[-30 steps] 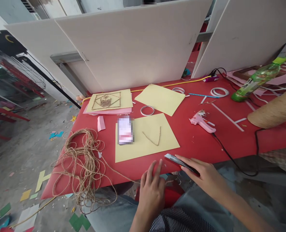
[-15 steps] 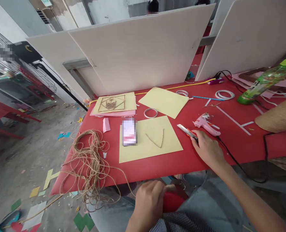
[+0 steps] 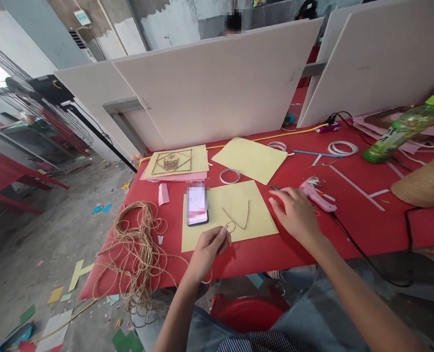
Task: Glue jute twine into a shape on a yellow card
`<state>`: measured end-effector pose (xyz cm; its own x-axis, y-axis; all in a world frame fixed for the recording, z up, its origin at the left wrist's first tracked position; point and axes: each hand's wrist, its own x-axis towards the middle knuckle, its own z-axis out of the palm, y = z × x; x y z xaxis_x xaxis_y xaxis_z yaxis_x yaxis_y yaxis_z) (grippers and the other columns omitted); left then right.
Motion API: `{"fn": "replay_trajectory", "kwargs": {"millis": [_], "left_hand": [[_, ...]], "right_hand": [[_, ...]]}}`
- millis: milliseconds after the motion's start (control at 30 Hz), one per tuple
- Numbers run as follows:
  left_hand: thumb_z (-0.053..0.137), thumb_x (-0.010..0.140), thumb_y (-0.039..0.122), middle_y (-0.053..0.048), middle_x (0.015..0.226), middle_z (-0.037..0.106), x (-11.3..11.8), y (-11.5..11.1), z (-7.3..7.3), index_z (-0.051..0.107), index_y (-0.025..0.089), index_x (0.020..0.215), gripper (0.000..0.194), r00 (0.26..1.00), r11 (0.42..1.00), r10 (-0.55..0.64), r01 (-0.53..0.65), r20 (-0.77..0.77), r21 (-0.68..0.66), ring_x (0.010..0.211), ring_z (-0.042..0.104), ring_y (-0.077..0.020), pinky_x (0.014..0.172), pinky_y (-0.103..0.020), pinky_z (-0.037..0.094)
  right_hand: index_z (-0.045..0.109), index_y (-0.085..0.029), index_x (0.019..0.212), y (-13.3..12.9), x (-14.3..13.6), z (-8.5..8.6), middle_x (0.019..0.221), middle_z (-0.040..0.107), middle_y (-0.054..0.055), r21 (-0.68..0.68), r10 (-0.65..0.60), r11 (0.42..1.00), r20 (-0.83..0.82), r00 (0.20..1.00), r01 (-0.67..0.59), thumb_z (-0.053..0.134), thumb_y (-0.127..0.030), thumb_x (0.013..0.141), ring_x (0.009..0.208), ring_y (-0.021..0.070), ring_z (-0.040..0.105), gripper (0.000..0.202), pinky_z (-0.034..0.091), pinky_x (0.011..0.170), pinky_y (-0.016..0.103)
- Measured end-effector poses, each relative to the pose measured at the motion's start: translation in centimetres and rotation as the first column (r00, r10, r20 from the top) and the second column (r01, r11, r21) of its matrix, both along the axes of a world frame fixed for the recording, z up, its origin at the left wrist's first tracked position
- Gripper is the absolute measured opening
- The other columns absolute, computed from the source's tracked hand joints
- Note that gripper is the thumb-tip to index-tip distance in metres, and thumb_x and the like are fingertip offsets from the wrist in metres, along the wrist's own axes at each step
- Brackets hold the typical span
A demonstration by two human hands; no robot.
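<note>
My left hand point(image 3: 211, 244) pinches an end of jute twine, whose small loop point(image 3: 230, 227) stands out past the fingertips over the front of a yellow sheet point(image 3: 202, 239). A bent, V-shaped length of twine point(image 3: 243, 224) lies on that sheet, beside a phone point(image 3: 197, 208). My right hand point(image 3: 293, 212) is open, fingers stretched out, above the table just right of the sheet. Behind it lies the box cutter point(image 3: 274, 187), mostly hidden by the hand. A pink glue gun point(image 3: 318, 194) rests right of this hand. The tangled twine point(image 3: 139, 244) spreads over the table's left end.
On the red table point(image 3: 239, 264) are a twine picture point(image 3: 172, 162), another yellow sheet point(image 3: 249, 159), a tape ring point(image 3: 230, 176), a green bottle point(image 3: 400, 129) and a big twine spool point(image 3: 422, 181). White boards point(image 3: 217, 88) stand behind. The glue gun's black cord point(image 3: 359, 254) hangs over the front edge.
My left hand has risen from my lap to the yellow sheet, with the twine end in its fingers. The right hand has let go of the box cutter and opened, shifting slightly left.
</note>
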<state>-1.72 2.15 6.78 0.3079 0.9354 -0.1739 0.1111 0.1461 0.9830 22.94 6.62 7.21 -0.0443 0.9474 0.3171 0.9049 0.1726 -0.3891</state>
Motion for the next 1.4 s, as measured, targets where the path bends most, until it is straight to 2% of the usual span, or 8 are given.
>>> {"fn": "replay_trajectory", "kwargs": {"millis": [100, 167, 300, 767, 967, 1167, 1267, 1400], "left_hand": [[0.046, 0.086, 0.064, 0.006, 0.049, 0.036, 0.5, 1.3, 0.3, 0.053, 0.017, 0.071, 0.05, 0.997, 0.997, -0.074, 0.075, 0.026, -0.014, 0.045, 0.029, -0.0082, 0.048, -0.023, 0.023], [0.048, 0.085, 0.063, 0.006, 0.05, 0.039, 0.9, 2.0, 0.5, 0.053, 0.016, 0.073, 0.049, 0.994, 0.995, -0.099, 0.1, 0.044, -0.02, 0.045, 0.031, -0.0079, 0.048, -0.023, 0.025], [0.049, 0.086, 0.06, 0.005, 0.051, 0.042, 0.8, 2.6, 0.6, 0.055, 0.015, 0.076, 0.046, 0.99, 0.992, -0.118, 0.121, 0.075, -0.04, 0.046, 0.032, -0.0078, 0.048, -0.022, 0.025], [0.052, 0.077, 0.073, 0.011, 0.05, 0.02, -3.6, 0.5, -0.4, 0.053, 0.017, 0.072, 0.056, 0.994, 0.998, -0.033, 0.026, -0.104, -0.061, 0.046, 0.017, -0.0063, 0.046, -0.021, 0.014], [0.046, 0.084, 0.065, 0.006, 0.05, 0.039, -3.6, 0.4, -0.2, 0.053, 0.017, 0.073, 0.05, 0.98, 0.999, -0.001, 0.011, -0.2, 0.049, 0.047, 0.034, -0.0089, 0.048, -0.021, 0.025], [0.045, 0.088, 0.055, 0.007, 0.048, 0.039, -2.7, 0.7, -0.8, 0.056, 0.017, 0.076, 0.041, 0.973, 0.993, -0.06, 0.08, -0.221, 0.081, 0.046, 0.036, -0.0101, 0.049, -0.022, 0.029], [0.038, 0.094, 0.047, -0.001, 0.065, 0.059, -3.1, 1.2, -1.1, 0.058, 0.018, 0.08, 0.038, 0.936, 0.96, 0.116, -0.019, -0.333, 0.281, 0.064, 0.055, -0.0155, 0.061, -0.025, 0.04], [0.038, 0.095, 0.035, -0.009, 0.116, 0.065, -5.1, 2.5, -2.0, 0.057, 0.019, 0.112, 0.03, 0.727, 0.743, 0.522, -0.131, -0.446, 0.656, 0.112, 0.052, -0.0255, 0.095, -0.039, 0.042]], "right_hand": [[0.07, -0.022, 0.105, -0.4, -2.7, 1.8, 0.101, 0.067, 0.009, -0.161, 0.275, 0.924, -0.351, 0.895, -0.347, 0.041, -0.046, 0.096, 0.085, 0.0202, 0.061, 0.039, 0.048, 0.074, 0.032], [0.071, -0.021, 0.093, -0.3, -4.4, 2.4, 0.092, 0.067, 0.007, -0.184, 0.342, 0.872, -0.435, 0.833, -0.454, 0.048, -0.049, 0.093, 0.075, 0.0164, 0.059, 0.036, 0.045, 0.066, 0.029], [0.064, -0.019, 0.071, 0.6, -5.7, 2.0, 0.075, 0.061, 0.003, -0.145, 0.328, 0.892, -0.442, 0.835, -0.427, 0.054, -0.039, 0.09, 0.065, 0.0131, 0.052, 0.03, 0.038, 0.06, 0.027], [0.058, -0.019, 0.068, 0.8, -1.6, 1.1, 0.069, 0.058, 0.0, -0.246, 0.246, 0.856, -0.582, 0.775, -0.456, 0.049, -0.05, 0.088, 0.069, 0.0152, 0.051, 0.038, 0.036, 0.063, 0.027], [0.062, -0.019, 0.069, -0.1, -1.1, 1.6, 0.064, 0.055, -0.001, -0.343, 0.283, 0.784, -0.545, 0.79, -0.517, 0.051, -0.052, 0.087, 0.062, 0.0134, 0.047, 0.039, 0.034, 0.058, 0.026], [0.067, -0.019, 0.074, -0.5, -1.3, 1.3, 0.067, 0.058, -0.001, -0.418, 0.299, 0.737, -0.504, 0.81, -0.532, 0.049, -0.048, 0.089, 0.061, 0.0136, 0.047, 0.037, 0.034, 0.059, 0.027], [0.068, -0.019, 0.075, -0.4, -1.2, 0.9, 0.072, 0.062, 0.001, -0.404, 0.301, 0.747, -0.502, 0.811, -0.528, 0.049, -0.047, 0.09, 0.067, 0.015, 0.052, 0.036, 0.036, 0.062, 0.027], [0.066, -0.019, 0.074, -0.2, -0.7, 0.2, 0.076, 0.066, 0.002, -0.375, 0.284, 0.772, -0.519, 0.806, -0.514, 0.048, -0.048, 0.09, 0.074, 0.0175, 0.057, 0.038, 0.039, 0.067, 0.029]]}}
